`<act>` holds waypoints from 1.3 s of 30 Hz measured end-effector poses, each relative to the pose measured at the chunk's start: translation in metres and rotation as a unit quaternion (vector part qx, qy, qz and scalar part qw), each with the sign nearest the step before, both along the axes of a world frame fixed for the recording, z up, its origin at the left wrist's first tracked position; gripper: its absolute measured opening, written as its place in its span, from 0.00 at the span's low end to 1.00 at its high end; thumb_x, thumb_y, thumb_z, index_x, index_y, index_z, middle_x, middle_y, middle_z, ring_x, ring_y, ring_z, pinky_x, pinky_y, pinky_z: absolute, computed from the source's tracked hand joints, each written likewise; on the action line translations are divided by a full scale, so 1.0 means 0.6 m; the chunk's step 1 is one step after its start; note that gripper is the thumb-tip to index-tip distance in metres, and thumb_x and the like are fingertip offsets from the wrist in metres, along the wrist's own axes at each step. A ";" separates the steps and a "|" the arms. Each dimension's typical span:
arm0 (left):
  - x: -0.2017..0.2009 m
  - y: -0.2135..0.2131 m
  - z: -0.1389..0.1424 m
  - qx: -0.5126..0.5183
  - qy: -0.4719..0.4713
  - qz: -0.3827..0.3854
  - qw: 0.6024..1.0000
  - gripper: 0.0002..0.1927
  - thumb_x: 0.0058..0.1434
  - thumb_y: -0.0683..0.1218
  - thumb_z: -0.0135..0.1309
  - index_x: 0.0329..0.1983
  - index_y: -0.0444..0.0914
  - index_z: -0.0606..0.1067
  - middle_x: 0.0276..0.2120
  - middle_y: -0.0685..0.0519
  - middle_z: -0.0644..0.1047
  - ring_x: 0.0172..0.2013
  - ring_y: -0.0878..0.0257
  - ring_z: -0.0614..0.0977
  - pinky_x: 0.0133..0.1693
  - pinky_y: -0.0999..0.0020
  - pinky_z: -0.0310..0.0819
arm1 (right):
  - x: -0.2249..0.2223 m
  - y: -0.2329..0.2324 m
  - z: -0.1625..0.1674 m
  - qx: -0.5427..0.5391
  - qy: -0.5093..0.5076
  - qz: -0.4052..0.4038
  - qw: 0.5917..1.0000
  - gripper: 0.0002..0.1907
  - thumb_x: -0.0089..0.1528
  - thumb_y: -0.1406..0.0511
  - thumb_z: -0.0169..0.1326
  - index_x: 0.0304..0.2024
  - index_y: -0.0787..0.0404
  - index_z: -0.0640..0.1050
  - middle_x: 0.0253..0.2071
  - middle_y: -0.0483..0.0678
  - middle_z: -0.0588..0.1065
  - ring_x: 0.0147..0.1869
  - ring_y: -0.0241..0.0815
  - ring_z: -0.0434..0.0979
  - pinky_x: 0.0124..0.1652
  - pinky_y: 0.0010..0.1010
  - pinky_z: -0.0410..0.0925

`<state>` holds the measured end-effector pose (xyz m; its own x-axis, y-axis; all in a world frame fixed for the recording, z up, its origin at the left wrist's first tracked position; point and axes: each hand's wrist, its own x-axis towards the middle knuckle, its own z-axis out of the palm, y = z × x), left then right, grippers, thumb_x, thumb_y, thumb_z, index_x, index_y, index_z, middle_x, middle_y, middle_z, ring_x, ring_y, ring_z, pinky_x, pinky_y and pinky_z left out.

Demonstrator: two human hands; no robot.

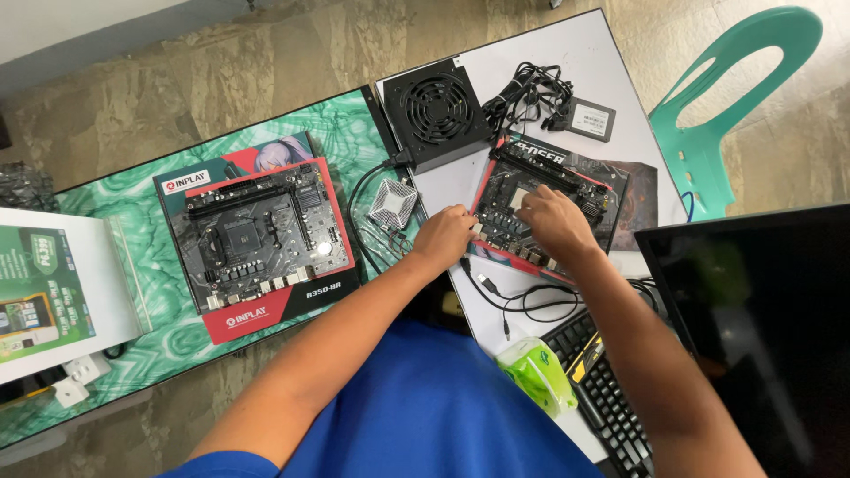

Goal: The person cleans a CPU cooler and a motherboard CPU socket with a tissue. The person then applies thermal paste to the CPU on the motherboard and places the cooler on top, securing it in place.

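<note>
Head view: both hands are on the right-hand motherboard (pixel 549 208), which lies on its box on the white table (pixel 611 80), right of centre. The left hand (pixel 445 236) rests at the board's near-left edge with its fingers curled; cannot tell whether they pinch anything. The right hand (pixel 553 221) lies palm down over the middle of the board, fingers loosely spread towards its socket area, nothing visibly gripped.

A black power supply (pixel 436 111) with a round fan grille sits just beyond the board's far-left corner, its cable bundle (pixel 529 88) to the right, next to a small flat drive (pixel 590 119). A finned cooler (pixel 393 202) lies left of the left hand. A second motherboard (pixel 252 235) rests on a red box on the green table (pixel 133 212), well to the left. A keyboard (pixel 606 389) and a green mouse (pixel 537 372) lie near.
</note>
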<state>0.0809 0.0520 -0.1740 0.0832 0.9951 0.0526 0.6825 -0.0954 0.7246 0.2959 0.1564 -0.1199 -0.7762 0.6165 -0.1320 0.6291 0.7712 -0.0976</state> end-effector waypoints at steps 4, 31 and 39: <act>0.001 0.001 -0.001 -0.001 0.013 -0.009 1.000 0.09 0.57 0.45 0.62 0.37 0.35 0.82 0.37 0.46 0.78 0.45 0.49 0.80 0.45 0.56 0.76 | 0.025 0.031 0.021 -0.010 0.046 -0.037 0.998 0.20 0.54 0.76 0.49 0.42 0.54 0.86 0.45 0.41 0.79 0.54 0.44 0.73 0.57 0.32 0.68; -0.003 0.008 0.000 -0.031 0.008 -0.005 0.999 0.11 0.56 0.46 0.63 0.41 0.37 0.83 0.39 0.46 0.78 0.44 0.48 0.81 0.45 0.54 0.76 | 0.029 0.027 -0.026 -0.034 0.128 -0.126 0.983 0.12 0.63 0.70 0.51 0.41 0.57 0.85 0.42 0.50 0.79 0.50 0.52 0.73 0.56 0.42 0.65; -0.003 0.006 -0.006 -0.029 0.007 -0.003 1.000 0.09 0.56 0.46 0.64 0.39 0.38 0.83 0.37 0.46 0.78 0.42 0.48 0.81 0.42 0.54 0.77 | 0.007 0.006 -0.048 0.010 0.099 -0.158 0.982 0.10 0.62 0.67 0.53 0.39 0.57 0.85 0.39 0.53 0.79 0.48 0.56 0.75 0.50 0.46 0.66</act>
